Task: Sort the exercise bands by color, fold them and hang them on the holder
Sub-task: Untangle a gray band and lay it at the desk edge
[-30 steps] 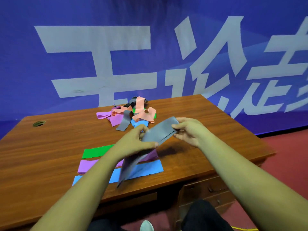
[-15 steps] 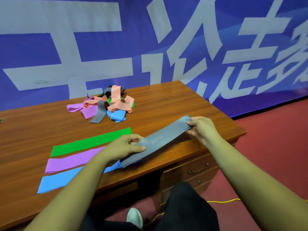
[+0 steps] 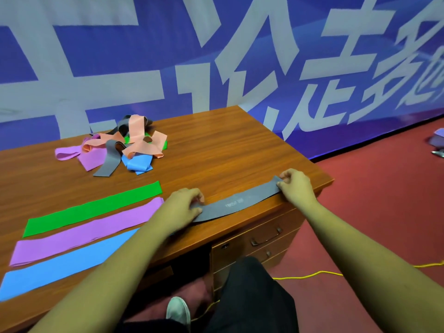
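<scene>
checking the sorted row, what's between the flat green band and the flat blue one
A flat purple band lies between them on the desk, in the head view.

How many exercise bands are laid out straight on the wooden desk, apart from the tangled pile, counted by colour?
Green elastic band: 1
Purple elastic band: 1
Blue elastic band: 1
Grey elastic band, held at both ends: 1
Total: 4

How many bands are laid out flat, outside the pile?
4: green elastic band, purple band, blue band side by side, left; grey band along the wooden desk's front edge, in left hand and right hand.
</scene>
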